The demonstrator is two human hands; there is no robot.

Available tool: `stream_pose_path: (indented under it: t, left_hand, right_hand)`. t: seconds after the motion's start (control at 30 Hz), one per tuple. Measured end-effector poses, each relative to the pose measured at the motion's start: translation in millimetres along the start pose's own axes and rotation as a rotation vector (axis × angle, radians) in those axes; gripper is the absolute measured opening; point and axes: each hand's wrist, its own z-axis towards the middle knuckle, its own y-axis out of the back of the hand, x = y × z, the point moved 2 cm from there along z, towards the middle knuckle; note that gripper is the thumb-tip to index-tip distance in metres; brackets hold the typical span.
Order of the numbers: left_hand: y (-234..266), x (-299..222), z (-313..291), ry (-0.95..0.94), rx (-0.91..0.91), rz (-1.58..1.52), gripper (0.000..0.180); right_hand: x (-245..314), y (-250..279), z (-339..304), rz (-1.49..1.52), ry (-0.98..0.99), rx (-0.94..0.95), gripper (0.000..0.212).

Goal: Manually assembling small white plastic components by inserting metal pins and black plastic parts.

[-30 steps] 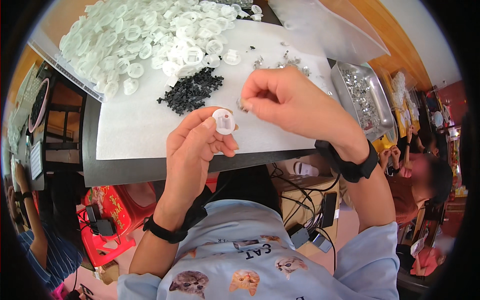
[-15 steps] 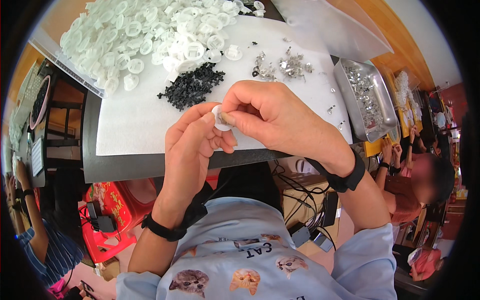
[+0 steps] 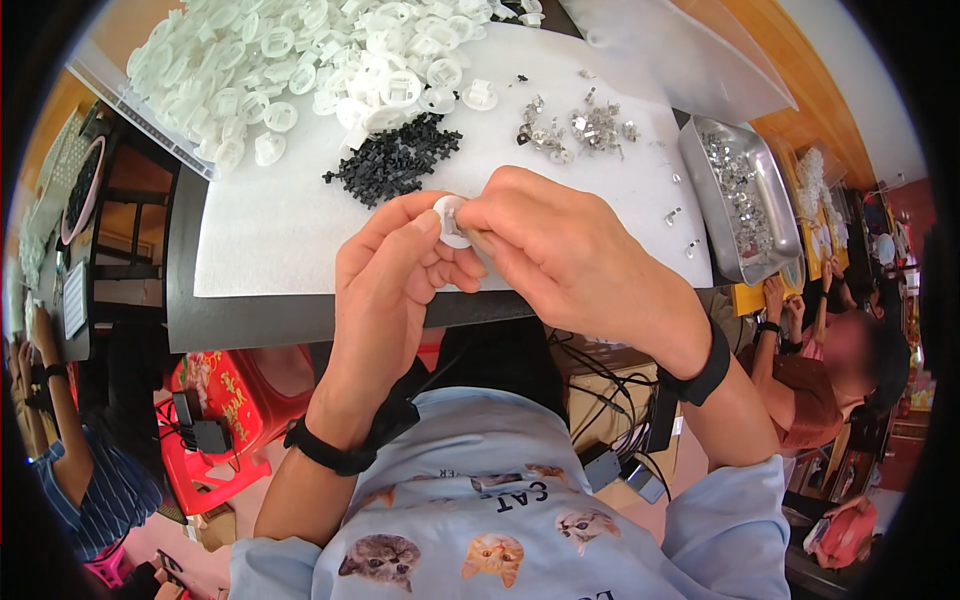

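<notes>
Between thumb and fingers my left hand holds a small round white plastic part, over the front edge of the table. My right hand is pinched against the face of that part; whatever its fingertips hold is too small and covered to name. Just beyond my hands lies a heap of tiny black plastic pieces. Behind that heap spreads a large pile of similar white round parts. Small shiny metal pieces are gathered on the white sheet, right of the black heap.
A steel tray of metal pieces stands at the table's right. Clear plastic sheeting lies behind. A red stool and a box with cables are below the table. Other people sit on both sides.
My right hand's fingers have curled and turned over the white part's face, and its wrist sits slightly lower. My left hand still holds the part. The view has shifted slightly.
</notes>
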Motion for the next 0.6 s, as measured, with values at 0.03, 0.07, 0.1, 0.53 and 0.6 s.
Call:
stream_pose_path:
  t: [0.03,0.07,0.1,0.53,0.6]
  left_hand:
    - [0.1,0.3,0.3,0.001,0.001,0.000,0.028]
    - [0.8,0.7,0.5,-0.001,-0.005,-0.005,0.027]
    - [1.4,1.2,0.6,-0.003,-0.012,-0.010,0.027]
    - [0.4,-0.3,1.6,0.019,0.001,0.018,0.027]
    - [0.4,-0.7,1.9,0.020,0.011,0.012,0.028]
  right_hand:
    - [0.7,0.0,-1.7,-0.011,-0.013,0.002,0.017]
    - [2.1,0.3,-3.0,-0.011,-0.014,0.001,0.017]
    - [4.0,0.5,-4.0,-0.061,0.000,-0.005,0.017]
    - [-8.6,-1.3,-1.8,0.070,0.092,-0.092,0.014]
    - [-7.2,-0.5,-1.7,0.069,0.083,-0.085,0.014]
